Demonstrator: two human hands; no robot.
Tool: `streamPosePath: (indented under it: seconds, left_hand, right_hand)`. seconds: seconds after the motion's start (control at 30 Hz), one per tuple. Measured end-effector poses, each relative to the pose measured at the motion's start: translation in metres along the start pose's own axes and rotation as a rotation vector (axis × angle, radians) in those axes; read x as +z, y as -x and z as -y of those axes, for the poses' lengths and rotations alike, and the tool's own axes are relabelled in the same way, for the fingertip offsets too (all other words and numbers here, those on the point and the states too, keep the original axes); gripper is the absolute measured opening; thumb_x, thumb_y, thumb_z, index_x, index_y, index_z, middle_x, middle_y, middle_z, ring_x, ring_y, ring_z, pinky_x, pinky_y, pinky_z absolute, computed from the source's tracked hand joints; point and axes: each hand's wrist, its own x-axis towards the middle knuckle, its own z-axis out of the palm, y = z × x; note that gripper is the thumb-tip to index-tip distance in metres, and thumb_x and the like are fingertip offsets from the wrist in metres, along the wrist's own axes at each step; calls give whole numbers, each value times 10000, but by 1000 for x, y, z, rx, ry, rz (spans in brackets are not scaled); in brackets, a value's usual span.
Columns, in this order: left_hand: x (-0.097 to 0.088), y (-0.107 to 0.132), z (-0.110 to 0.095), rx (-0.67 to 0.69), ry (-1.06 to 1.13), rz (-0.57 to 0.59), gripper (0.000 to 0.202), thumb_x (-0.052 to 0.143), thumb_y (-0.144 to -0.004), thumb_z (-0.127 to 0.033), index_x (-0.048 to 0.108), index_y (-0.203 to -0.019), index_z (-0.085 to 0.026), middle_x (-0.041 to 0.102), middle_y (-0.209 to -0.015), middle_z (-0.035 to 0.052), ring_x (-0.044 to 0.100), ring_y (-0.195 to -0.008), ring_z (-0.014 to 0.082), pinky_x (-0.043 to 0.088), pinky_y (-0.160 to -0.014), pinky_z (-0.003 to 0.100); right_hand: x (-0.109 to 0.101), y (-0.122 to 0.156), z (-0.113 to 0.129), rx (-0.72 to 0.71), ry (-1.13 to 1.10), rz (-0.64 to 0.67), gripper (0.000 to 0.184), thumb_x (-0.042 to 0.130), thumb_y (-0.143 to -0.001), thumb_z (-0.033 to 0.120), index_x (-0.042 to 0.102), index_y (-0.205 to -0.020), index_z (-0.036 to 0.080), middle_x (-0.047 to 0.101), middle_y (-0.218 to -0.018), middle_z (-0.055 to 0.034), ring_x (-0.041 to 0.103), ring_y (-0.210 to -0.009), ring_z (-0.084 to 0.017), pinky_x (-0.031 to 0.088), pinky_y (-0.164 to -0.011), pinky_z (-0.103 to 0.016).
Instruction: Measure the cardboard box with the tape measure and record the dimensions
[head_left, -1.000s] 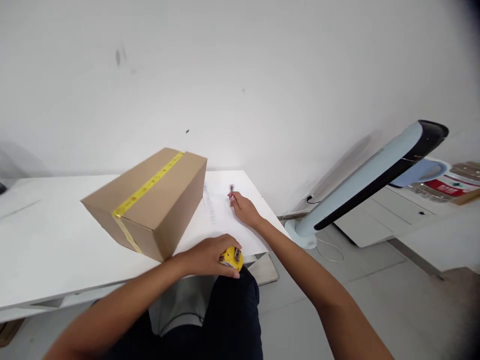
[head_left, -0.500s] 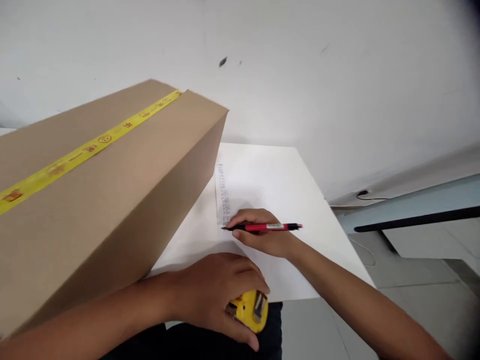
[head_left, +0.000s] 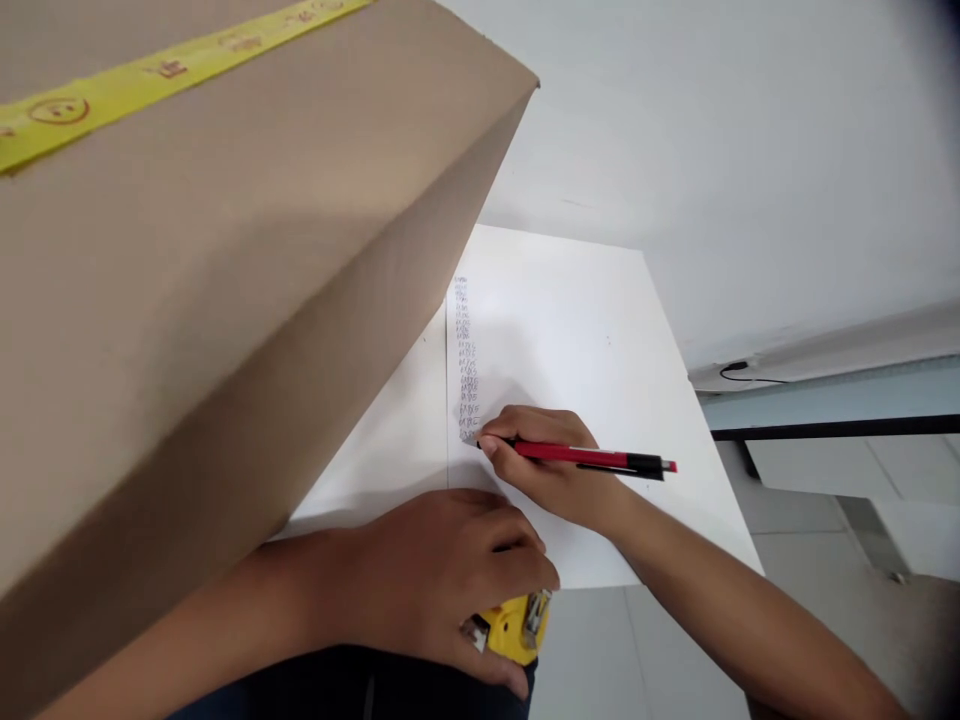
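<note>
My right hand grips a red and black pen, its tip at the lower end of a column of handwriting on a white sheet of paper. Closer to me, my left hand is closed around a yellow tape measure at the near edge of the white table. The back of that hand lies over the bottom of the paper. Left of both hands stands a large cardboard box with yellow printed tape along its top.
A white wall rises behind the table. Beyond the table's right edge are a black cable, a dark horizontal bar and the tiled floor. The box blocks the left side.
The view has moved closer to the box, which fills more of the picture. The pen tip now sits right at the foot of the writing. Both hands keep their holds.
</note>
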Motion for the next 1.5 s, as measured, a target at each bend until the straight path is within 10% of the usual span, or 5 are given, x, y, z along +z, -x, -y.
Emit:
streamPosePath:
  seconds: [1.5]
  left_hand:
    - [3,4,0,13,54,-38,510,804,-760,-486,594,-1143,-222,679,-1125,63,646,-972,234,501,-830,341]
  right_hand:
    - [2,3,4,-41,42,-34,198,575,-912,222,662,-734,235,674,-676,-14,622,-598,-159,496,-539,-296]
